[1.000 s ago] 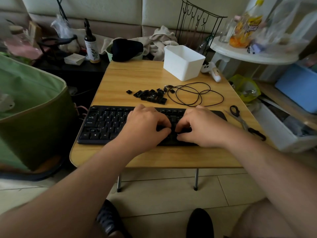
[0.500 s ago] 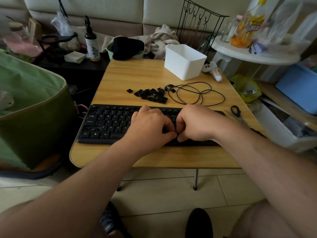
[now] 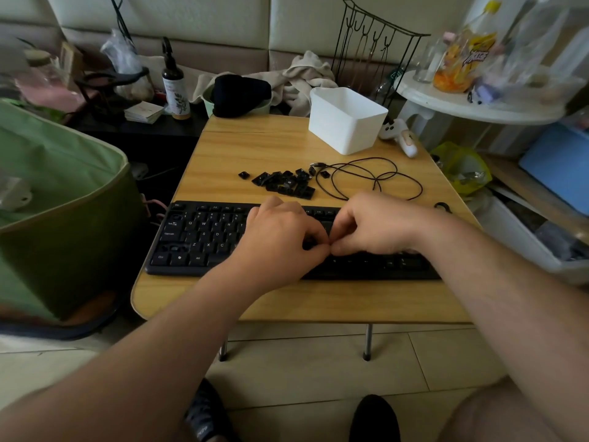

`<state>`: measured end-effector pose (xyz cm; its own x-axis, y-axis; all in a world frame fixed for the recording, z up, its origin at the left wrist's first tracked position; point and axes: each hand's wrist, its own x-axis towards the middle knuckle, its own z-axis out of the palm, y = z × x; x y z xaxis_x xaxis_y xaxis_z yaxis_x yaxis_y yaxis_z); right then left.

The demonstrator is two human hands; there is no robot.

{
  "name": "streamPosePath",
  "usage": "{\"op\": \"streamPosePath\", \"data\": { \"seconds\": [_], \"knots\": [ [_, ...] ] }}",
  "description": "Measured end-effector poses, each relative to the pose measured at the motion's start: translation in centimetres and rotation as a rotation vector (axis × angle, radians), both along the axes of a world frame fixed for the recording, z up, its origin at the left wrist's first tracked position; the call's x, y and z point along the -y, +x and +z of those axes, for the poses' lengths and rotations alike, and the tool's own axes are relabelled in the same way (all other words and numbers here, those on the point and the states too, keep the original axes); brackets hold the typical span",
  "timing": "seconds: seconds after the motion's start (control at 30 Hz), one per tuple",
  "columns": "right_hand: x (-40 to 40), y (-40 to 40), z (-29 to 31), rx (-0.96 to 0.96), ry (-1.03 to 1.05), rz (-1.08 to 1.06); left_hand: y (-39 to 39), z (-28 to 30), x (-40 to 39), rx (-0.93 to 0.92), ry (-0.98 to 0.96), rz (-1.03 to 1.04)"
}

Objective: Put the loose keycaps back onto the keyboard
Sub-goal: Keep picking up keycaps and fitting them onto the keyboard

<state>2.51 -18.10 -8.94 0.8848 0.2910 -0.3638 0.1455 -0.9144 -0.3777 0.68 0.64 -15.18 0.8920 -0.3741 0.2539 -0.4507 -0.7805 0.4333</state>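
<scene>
Two hands: both over the middle of the keyboard [image 3: 204, 240], fingertips meeting.
Left hand [image 3: 280, 237]: fingers curled, thumb and forefinger pinching a small dark keycap [image 3: 308, 243] just above the keys.
Right hand [image 3: 373, 224]: fingers curled inward, thumb tip touching the left hand's fingertips at the same keycap; whether it grips the cap too, I cannot tell.
Keyboard: black, lying flat along the near edge of the wooden table [image 3: 255, 145]; its middle keys are hidden under the hands, its left keys in plain view.
Loose keycaps [image 3: 283, 183]: a black heap on the table at 12 o'clock from the left hand, just beyond the keyboard's far edge; one cap lies apart at the heap's 9 o'clock.
Cable [image 3: 369, 177]: thin black loops at 3 o'clock from the heap, touching its right side.
White bin [image 3: 347, 122]: at 1 o'clock from the heap, near the table's far edge.
Scissors handle [image 3: 441, 206]: at 3 o'clock from the right hand, partly hidden by the forearm.
</scene>
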Motion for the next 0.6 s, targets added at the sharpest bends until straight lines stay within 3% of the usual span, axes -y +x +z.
{"op": "streamPosePath", "data": {
  "seconds": [0.13,0.23,0.6],
  "knots": [
    [-0.7,2.8,-1.3,0.262,0.215,-0.188,1.4,0.3,-1.3,0.006,-0.053,0.056],
    [-1.6,5.2,-3.0,0.435,0.186,-0.248,2.5,0.7,-2.5,-0.002,-0.090,0.119],
    [-3.2,9.3,-4.7,0.372,0.003,-0.159,4.8,1.5,-4.3,-0.041,-0.141,0.220]
  ]
}}
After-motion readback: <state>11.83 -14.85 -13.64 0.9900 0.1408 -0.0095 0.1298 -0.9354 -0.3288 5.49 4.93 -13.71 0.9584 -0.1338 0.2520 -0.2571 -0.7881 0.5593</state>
